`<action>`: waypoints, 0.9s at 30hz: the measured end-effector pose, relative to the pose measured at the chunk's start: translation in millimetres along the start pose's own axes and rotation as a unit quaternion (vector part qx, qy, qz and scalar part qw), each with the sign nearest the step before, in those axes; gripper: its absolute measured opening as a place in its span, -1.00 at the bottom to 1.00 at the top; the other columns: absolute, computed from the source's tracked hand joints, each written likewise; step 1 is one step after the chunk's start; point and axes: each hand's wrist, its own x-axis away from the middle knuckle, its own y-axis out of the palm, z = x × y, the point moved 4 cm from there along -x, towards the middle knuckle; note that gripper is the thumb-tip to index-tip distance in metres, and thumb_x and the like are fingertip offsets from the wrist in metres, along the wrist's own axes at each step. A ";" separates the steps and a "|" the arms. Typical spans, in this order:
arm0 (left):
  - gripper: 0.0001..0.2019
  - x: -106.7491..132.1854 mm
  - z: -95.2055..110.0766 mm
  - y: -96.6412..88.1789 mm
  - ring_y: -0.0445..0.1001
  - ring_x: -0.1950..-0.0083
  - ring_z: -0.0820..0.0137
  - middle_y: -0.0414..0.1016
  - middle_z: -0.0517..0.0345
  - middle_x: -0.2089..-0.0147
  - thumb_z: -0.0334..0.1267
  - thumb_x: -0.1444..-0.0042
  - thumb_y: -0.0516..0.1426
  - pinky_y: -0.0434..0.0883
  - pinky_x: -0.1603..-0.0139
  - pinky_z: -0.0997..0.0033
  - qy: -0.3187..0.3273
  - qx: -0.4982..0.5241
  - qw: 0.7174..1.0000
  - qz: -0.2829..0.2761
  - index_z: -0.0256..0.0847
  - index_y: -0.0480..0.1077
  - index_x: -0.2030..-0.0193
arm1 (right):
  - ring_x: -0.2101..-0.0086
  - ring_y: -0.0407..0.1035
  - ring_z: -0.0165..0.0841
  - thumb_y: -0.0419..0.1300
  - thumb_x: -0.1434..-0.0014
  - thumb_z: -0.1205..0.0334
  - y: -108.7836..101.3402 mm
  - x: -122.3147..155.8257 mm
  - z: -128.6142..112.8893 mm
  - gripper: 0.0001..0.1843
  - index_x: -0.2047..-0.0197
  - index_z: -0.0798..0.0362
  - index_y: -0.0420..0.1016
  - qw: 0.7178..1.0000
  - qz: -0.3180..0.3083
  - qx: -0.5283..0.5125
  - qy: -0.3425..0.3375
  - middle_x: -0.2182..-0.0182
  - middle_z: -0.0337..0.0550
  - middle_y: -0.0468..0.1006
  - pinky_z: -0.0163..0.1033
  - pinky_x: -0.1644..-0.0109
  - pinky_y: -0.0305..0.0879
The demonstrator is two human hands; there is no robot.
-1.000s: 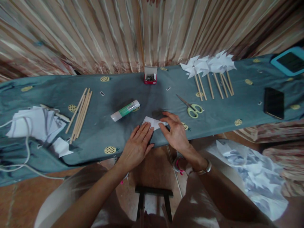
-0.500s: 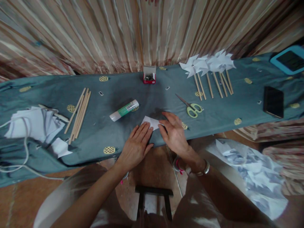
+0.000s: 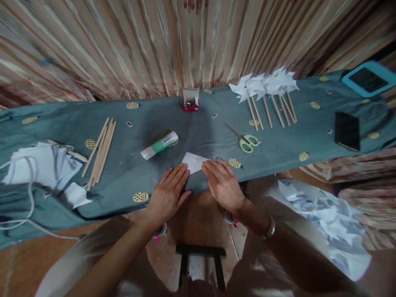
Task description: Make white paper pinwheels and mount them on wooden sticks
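A small folded piece of white paper [image 3: 194,162] lies flat near the front edge of the cloth-covered table. My left hand [image 3: 168,190] rests open at its left corner, fingers stretched out and touching it. On the paper's right side lies my right hand [image 3: 225,185], its fingers extended and pressing down flat. Behind the paper is a green and white glue stick [image 3: 159,145], on its side. Scissors with light green handles [image 3: 248,143] lie to the right, beyond my right hand.
At the left are wooden sticks [image 3: 102,152], a stack of white paper [image 3: 40,167] and a white cable [image 3: 31,202]. A small red box of metal pins [image 3: 191,100] stands at the back. Paper pinwheels [image 3: 264,86], a phone [image 3: 347,131] and a blue-framed tablet [image 3: 369,78] lie right.
My right hand has moved from the paper's edge to lie flat on its right side. My left hand has slid slightly left, showing more paper. The view has shifted a little.
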 end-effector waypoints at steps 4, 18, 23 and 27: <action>-0.56 15.9 -7.4 -9.0 0.33 -0.36 0.07 0.37 -0.25 -0.32 -0.21 -0.34 0.06 0.40 -0.30 -0.04 -0.003 0.005 1.000 0.014 -0.42 0.29 -0.26 | -0.08 0.42 -0.14 0.02 -0.28 0.46 -4.1 6.1 17.3 -0.62 -0.10 0.20 0.50 0.999 0.005 0.032 0.020 -0.07 0.08 0.59 0.07 -0.27 0.23; -0.75 30.0 -20.8 -29.9 0.51 -0.19 0.18 0.57 -0.13 -0.11 -0.28 -0.33 0.08 0.50 -0.20 0.14 -0.089 0.136 0.983 0.082 -0.30 0.51 -0.02 | -0.08 0.45 -0.14 -0.02 -0.37 0.17 -11.1 -6.6 47.3 -0.61 -0.14 0.10 0.46 0.974 0.052 -0.147 0.164 -0.05 0.08 0.58 0.07 -0.21 0.37; -0.64 22.1 -29.5 -26.7 0.53 -0.17 0.18 0.53 -0.11 -0.16 -0.13 -0.32 0.09 0.51 -0.18 0.12 -0.178 0.196 0.960 0.093 -0.25 0.43 -0.16 | -0.16 0.37 -0.06 0.16 -0.28 0.07 0.9 -26.1 36.2 -0.55 -0.16 0.08 0.44 0.970 -0.002 -0.185 0.159 -0.16 0.13 0.49 0.14 -0.27 0.29; -0.61 14.9 -32.9 -18.3 0.50 -0.20 0.15 0.51 -0.11 -0.18 -0.11 -0.30 0.10 0.48 -0.21 0.05 -0.199 0.208 0.954 0.084 -0.22 0.41 -0.18 | -0.13 0.40 -0.06 0.25 -0.18 0.20 9.0 -32.1 33.0 -0.74 0.06 0.06 0.57 0.964 -0.008 -0.206 0.168 -0.14 0.11 0.51 0.12 -0.23 0.32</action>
